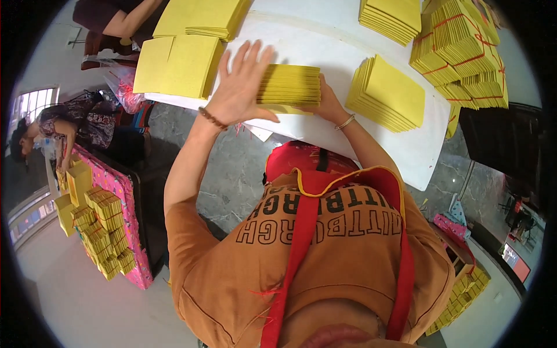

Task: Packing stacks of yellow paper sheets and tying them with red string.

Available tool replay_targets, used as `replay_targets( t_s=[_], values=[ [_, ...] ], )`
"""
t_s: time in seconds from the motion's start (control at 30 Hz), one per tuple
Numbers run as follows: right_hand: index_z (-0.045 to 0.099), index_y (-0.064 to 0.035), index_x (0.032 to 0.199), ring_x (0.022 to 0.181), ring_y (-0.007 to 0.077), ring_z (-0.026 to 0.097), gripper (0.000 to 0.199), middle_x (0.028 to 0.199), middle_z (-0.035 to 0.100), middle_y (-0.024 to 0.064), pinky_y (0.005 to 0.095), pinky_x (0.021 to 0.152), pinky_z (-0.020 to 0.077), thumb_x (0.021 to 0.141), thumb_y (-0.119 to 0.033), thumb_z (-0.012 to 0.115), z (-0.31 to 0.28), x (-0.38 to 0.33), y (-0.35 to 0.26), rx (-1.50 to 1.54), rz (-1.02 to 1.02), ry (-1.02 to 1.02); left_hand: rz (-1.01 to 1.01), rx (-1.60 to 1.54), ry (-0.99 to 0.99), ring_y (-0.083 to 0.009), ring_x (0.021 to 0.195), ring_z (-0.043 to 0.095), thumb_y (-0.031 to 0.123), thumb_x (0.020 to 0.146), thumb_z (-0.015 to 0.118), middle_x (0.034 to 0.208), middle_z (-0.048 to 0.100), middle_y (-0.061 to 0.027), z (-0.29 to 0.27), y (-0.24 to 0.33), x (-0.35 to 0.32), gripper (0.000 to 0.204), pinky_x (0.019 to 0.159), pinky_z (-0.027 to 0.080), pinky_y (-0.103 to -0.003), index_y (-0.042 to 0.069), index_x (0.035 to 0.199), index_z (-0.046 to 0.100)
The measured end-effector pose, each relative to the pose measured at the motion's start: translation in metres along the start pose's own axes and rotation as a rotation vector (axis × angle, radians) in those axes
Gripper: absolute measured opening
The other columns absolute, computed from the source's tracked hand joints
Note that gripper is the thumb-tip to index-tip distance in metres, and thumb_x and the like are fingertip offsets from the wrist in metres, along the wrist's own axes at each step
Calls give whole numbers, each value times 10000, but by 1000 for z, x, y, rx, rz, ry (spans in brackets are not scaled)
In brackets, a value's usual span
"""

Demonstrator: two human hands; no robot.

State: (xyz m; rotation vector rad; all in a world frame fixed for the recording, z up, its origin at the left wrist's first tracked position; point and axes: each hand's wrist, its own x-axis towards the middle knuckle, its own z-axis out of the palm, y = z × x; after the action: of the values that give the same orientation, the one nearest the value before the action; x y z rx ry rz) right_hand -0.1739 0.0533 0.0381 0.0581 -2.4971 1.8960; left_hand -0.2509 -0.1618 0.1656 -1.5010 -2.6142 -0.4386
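A thick stack of yellow paper sheets (pixel 289 84) stands on edge at the near side of the white table, its layered edges facing up. My left hand (pixel 241 81) lies against the left end of this stack, open, with its fingers spread and thumb reaching along the near side. At the right end, my right hand (pixel 329 103) grips the stack; most of its fingers are hidden behind the paper. To the right sits a fanned yellow stack (pixel 391 93), and on the left another broad yellow stack (pixel 177 66) touches nothing of mine.
The white table (pixel 400 153) also carries red-tied yellow bundles (pixel 458 52) at the far right and more stacks (pixel 390 20) at the back. A person (pixel 75 124) works at a pink-covered table (pixel 130 232) on the left. Another person's arm (pixel 130 20) shows at top left.
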Motion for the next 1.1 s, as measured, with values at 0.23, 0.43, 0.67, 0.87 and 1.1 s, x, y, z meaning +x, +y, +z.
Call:
replay_targets(
  t_s=[0.23,0.43,0.67,0.87,1.1],
  values=[
    [313,-12,1207,1084,248,482,827,1173,471,170,327,918,383,583,-240,806,7,-2,-7,36,80,-20,-50,82,-257,-272,1026,467,366,539,777,1110,488,-101,28,4,20,959,920,293,-447,128,1321,275],
    [-175,-117,1362,1320,243,126,1293,1424,99,171,357,1057,189,538,-184,819,18,-19,-9,430,-18,131,-58,-260,-57,-291,956,497,265,502,805,1003,556,-121,12,-13,11,766,831,354,-385,65,1156,460],
    [-290,-107,1312,1337,253,50,1382,1444,-24,181,371,1074,116,516,-190,837,-2,-21,-51,434,-189,-80,-407,-1085,229,-219,1057,478,158,511,845,1134,458,-135,25,-17,-18,902,918,394,-344,1,1223,315],
    [-195,-78,1354,1302,255,195,1355,1400,188,153,361,1060,184,505,-224,851,1,3,-72,516,-65,-88,-497,-1349,231,-203,1069,480,115,548,830,1153,474,-127,44,-7,-33,834,893,424,-345,6,1216,343],
    [168,-46,1334,1223,194,312,1032,1310,329,98,319,1025,258,556,-197,829,7,10,-34,96,-75,-147,-266,-799,16,-179,984,535,174,602,807,1080,582,-101,103,-23,-44,622,864,434,-311,1,1122,515]
  ],
)
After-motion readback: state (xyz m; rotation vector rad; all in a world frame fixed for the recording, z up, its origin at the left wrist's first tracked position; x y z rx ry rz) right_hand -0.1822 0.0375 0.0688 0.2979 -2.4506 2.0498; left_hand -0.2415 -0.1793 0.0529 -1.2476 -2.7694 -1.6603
